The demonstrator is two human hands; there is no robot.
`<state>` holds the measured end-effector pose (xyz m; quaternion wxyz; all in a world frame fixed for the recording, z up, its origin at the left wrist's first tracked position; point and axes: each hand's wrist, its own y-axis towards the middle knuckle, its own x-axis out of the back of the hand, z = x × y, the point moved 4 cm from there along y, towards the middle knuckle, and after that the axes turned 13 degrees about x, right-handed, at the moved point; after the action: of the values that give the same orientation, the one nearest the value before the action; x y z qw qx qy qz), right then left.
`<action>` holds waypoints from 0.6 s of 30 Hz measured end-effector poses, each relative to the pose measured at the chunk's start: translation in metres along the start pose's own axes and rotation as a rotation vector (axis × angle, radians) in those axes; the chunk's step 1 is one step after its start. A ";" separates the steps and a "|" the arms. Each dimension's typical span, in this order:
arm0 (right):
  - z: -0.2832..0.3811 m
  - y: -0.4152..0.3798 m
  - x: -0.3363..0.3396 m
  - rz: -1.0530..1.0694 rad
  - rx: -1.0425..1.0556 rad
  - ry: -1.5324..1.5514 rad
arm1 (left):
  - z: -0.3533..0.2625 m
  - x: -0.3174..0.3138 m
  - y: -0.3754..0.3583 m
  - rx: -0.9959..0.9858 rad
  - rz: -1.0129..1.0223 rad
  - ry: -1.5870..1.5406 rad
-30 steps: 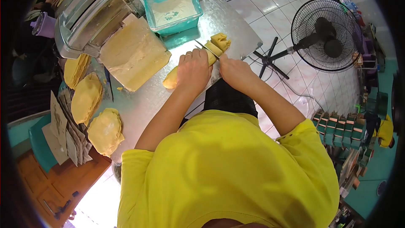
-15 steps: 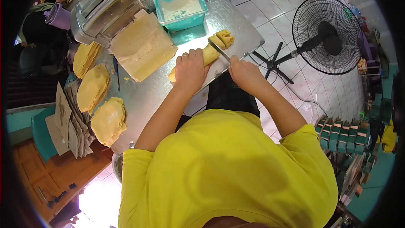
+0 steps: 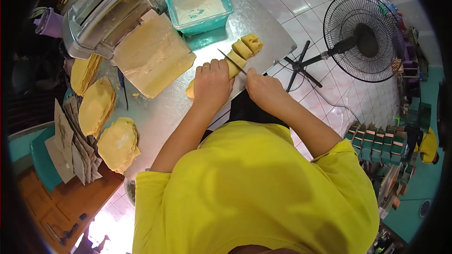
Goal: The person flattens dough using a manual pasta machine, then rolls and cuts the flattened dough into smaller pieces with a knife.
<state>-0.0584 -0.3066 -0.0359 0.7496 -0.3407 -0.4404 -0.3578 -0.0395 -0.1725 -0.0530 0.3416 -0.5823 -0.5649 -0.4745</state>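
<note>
My left hand (image 3: pixel 212 81) is wrapped over a roll of yellow dough (image 3: pixel 233 69) lying on the metal table. In my right hand (image 3: pixel 264 88) is a knife (image 3: pixel 232 61), its blade lying across the roll just beyond my left fingers. Several cut pieces of dough (image 3: pixel 243 49) sit past the blade, at the roll's far end. A flat dough sheet (image 3: pixel 153 56) hangs from the metal rolling machine (image 3: pixel 115 11) onto the table. Behind the roll stands a teal tub of white powder (image 3: pixel 199 4).
Stacked dough slabs (image 3: pixel 97 106) line the table's left side, near a dark thin tool (image 3: pixel 123 89). The metal table (image 3: pixel 162 120) ends at a corner on the right. Beyond it a black standing fan (image 3: pixel 360 37) stands on the tiled floor. Cardboard sheets (image 3: pixel 70 138) lean at left.
The knife and my right hand have moved left along the roll, closer to my left hand. One more piece now stands separate from the roll. The whole view has shifted slightly.
</note>
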 end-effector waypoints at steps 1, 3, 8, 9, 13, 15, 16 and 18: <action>-0.004 0.008 -0.005 0.002 0.015 -0.036 | 0.001 0.000 0.000 0.004 0.000 -0.002; -0.009 0.021 -0.011 0.003 0.029 -0.072 | 0.002 0.000 0.001 -0.006 -0.001 -0.009; -0.009 0.037 -0.011 -0.024 0.085 -0.120 | 0.002 -0.001 -0.003 0.022 -0.011 -0.001; -0.008 0.037 -0.013 -0.029 0.095 -0.128 | 0.003 -0.002 -0.005 0.025 -0.026 -0.005; -0.010 0.021 -0.016 -0.077 0.056 -0.114 | 0.009 0.007 -0.020 0.020 -0.151 -0.047; -0.007 0.006 -0.014 -0.062 0.043 -0.106 | 0.018 0.009 -0.028 0.018 -0.147 -0.043; -0.004 -0.002 -0.008 -0.049 0.006 -0.088 | 0.020 0.010 -0.031 0.009 -0.147 -0.038; 0.007 -0.012 0.003 -0.029 -0.034 -0.066 | 0.019 0.011 -0.030 0.025 -0.100 -0.024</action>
<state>-0.0702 -0.3074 -0.0280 0.7235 -0.3586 -0.4635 -0.3649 -0.0673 -0.1476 -0.0531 0.3181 -0.5547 -0.6032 -0.4768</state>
